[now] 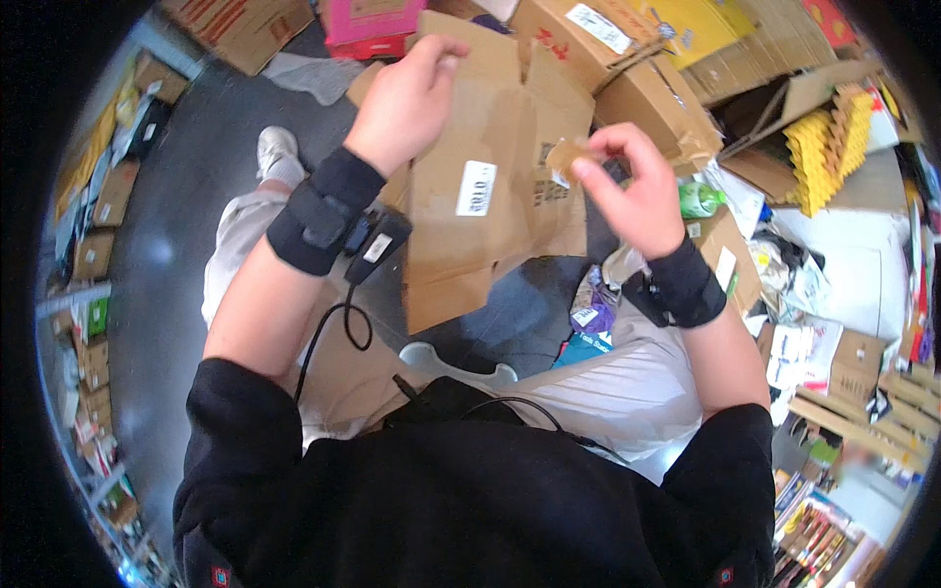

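A partly flattened brown cardboard box (505, 186) stands between my knees, its flaps spread and a white label (476, 188) on its front. My left hand (407, 103) is at the box's upper left edge, with its fingers curled in against the flap. Whatever those fingers may grip is hidden. Over the box's right side, my right hand (637, 186) pinches a small brown strip (567, 157) between thumb and fingers; whether it is tape or card I cannot tell. Both wrists wear black bands, and a small black device (377, 245) hangs by the left one.
More cardboard boxes (667, 113) crowd the far right. Next to my right wrist lies a green bottle (701, 199). Yellow egg-crate foam (828, 147) stands farther right. A purple package (594, 302) lies by my right knee. Shelves of boxes (93, 255) line the left.
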`<control>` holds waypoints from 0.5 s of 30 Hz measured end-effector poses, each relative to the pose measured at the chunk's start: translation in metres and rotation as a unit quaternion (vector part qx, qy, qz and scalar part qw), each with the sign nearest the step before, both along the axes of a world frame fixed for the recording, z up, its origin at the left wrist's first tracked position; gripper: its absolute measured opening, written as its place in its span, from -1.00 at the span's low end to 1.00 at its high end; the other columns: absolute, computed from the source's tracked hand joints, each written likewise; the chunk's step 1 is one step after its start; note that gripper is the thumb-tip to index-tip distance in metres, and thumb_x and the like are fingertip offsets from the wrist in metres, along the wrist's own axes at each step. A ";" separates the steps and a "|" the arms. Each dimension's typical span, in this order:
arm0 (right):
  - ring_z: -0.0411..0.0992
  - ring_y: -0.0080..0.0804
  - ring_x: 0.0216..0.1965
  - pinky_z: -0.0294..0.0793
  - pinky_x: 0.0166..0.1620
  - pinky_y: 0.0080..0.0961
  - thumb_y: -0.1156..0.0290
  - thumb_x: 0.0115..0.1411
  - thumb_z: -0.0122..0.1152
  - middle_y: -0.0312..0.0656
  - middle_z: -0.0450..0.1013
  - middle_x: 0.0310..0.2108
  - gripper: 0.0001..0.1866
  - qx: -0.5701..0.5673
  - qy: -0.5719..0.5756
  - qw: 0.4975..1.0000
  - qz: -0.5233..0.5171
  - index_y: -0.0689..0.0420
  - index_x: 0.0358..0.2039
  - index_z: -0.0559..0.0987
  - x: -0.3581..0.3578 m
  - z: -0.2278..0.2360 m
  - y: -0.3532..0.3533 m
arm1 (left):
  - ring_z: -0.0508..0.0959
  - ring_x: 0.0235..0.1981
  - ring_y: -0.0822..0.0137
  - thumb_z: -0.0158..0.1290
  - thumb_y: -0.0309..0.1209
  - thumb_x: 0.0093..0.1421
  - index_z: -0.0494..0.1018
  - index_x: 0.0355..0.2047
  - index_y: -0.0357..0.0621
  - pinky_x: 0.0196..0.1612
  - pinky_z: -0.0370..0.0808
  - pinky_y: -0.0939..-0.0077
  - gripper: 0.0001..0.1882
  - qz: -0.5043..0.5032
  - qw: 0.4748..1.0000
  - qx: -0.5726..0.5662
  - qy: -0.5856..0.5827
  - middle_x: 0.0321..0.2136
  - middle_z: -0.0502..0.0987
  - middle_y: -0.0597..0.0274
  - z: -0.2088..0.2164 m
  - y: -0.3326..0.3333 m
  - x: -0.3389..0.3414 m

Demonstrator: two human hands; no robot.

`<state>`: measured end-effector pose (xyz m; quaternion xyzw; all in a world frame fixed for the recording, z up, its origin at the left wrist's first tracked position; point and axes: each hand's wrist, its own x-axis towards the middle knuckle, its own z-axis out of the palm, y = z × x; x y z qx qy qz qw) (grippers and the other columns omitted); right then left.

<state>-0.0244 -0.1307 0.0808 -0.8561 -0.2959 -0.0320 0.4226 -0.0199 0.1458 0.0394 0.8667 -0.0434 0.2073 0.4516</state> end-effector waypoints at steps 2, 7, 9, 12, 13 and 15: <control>0.47 -0.56 -0.29 0.49 -0.17 -0.55 0.40 0.17 0.38 -0.31 0.51 -0.34 -0.77 0.030 0.131 0.990 -0.050 0.21 -0.23 0.54 0.037 -0.017 -0.039 | 0.63 -0.29 0.14 -0.11 -0.36 0.41 0.46 0.03 -0.08 -0.14 0.51 0.36 -0.74 -0.006 0.998 -0.009 0.059 -0.33 0.59 -0.04 0.015 -0.007 -0.007; 0.48 -0.56 -0.25 0.48 -0.13 -0.59 0.43 0.19 0.34 -0.28 0.57 -0.29 -0.77 0.002 0.200 0.965 -0.171 0.19 -0.16 0.56 0.129 -0.067 -0.177 | 0.62 -0.31 0.14 -0.11 -0.38 0.41 0.45 0.04 -0.08 -0.16 0.49 0.34 -0.74 -0.027 0.996 -0.018 0.082 -0.35 0.58 -0.04 0.020 -0.014 -0.008; 0.45 -0.61 -0.29 0.44 -0.19 -0.62 0.38 0.22 0.33 -0.33 0.53 -0.34 -0.76 -0.053 0.196 0.952 -0.227 0.16 -0.14 0.54 0.155 -0.087 -0.222 | 0.61 -0.43 0.01 -0.10 -0.37 0.41 0.45 0.01 -0.05 -0.31 0.50 0.24 -0.77 -0.028 0.998 -0.021 0.057 -0.48 0.54 -0.09 0.016 -0.014 -0.009; 0.45 -0.58 -0.34 0.44 -0.22 -0.57 0.26 0.20 0.36 -0.33 0.53 -0.38 -0.73 -0.148 0.182 0.925 -0.299 0.13 -0.18 0.57 0.186 -0.109 -0.277 | 0.57 -0.49 0.08 -0.09 -0.40 0.40 0.44 0.02 -0.06 -0.34 0.48 0.29 -0.76 -0.030 0.997 -0.019 0.068 -0.51 0.52 -0.05 0.020 -0.013 -0.013; 0.46 -0.56 -0.35 0.45 -0.22 -0.55 0.22 0.18 0.38 -0.31 0.54 -0.38 -0.71 -0.180 0.179 0.913 -0.318 0.13 -0.20 0.59 0.191 -0.112 -0.280 | 0.57 -0.50 0.08 -0.09 -0.40 0.39 0.43 0.03 -0.06 -0.34 0.48 0.30 -0.76 -0.030 0.996 -0.022 0.084 -0.51 0.52 -0.05 0.023 -0.013 -0.015; 0.53 -0.39 -0.30 0.49 -0.15 -0.44 0.14 0.12 0.37 -0.17 0.58 -0.37 -0.66 -0.219 0.165 0.908 -0.316 0.17 -0.28 0.62 0.203 -0.118 -0.286 | 0.45 -0.46 0.34 -0.10 -0.43 0.41 0.43 0.04 -0.11 -0.30 0.43 0.47 -0.75 -0.029 0.990 -0.022 0.135 -0.46 0.48 0.11 0.035 -0.014 -0.018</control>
